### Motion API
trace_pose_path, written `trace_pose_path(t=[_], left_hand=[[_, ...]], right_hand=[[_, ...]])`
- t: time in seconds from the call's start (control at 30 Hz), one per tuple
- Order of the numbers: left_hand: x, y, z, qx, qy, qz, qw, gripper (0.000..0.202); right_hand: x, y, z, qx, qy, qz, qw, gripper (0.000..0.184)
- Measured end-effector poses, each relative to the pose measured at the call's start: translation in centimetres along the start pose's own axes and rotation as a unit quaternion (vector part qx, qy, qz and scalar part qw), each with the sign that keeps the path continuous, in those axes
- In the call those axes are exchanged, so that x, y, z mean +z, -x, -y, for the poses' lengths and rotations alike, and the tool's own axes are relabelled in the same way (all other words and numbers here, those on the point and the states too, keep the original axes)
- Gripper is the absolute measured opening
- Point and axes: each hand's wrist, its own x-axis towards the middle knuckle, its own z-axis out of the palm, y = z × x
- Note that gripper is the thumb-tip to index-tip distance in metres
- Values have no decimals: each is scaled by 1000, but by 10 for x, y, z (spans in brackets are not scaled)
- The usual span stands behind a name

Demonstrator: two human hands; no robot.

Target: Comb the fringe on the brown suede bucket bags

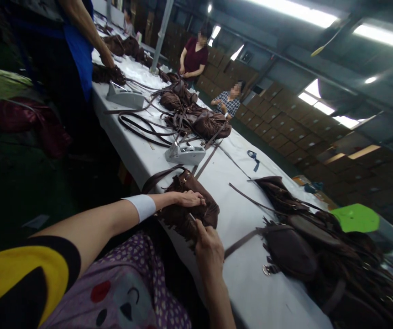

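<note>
A small brown fringed leather bag lies at the near edge of a long white table. My left hand, with a white wristband on the arm, rests on top of the bag with its fingers curled over the leather. My right hand is closed in a pinch on the bag's fringe at its lower side, and a thin pale tool shows between the fingers; I cannot make out what it is. The bag's strap loops off to the left.
A heap of finished brown bags lies to the right. A tape dispenser stands beyond my bag, another dispenser further back, with loose straps and more bags. A person in blue stands at left; other people work beyond.
</note>
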Motion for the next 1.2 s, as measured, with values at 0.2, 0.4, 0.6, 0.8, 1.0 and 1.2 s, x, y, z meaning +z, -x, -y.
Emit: trace_pose_path(t=[0.2, 0.4, 0.6, 0.8, 1.0, 1.2], left_hand=[[-1, 1, 0, -18, 19, 27, 999, 51], [6, 10, -6, 21, -6, 21, 1000, 51], [11, 10, -6, 46, -36, 7, 998, 54], [-1, 2, 0, 21, 51, 7, 998, 38], [-33, 9, -14, 5, 46, -121, 992, 38], [-29, 33, -4, -85, -97, -162, 978, 52]], right_hand=[[24, -35, 19, 8, 26, 94, 995, 49], [45, 19, 31, -71, 14, 154, 986, 51], [73, 99, 47, -127, -68, 192, 971, 51], [46, 45, 16, -7, -66, 0, 998, 50], [24, -45, 29, 22, 1, -1, 1000, 45], [30, -63, 45, 11, 7, 41, 999, 49]])
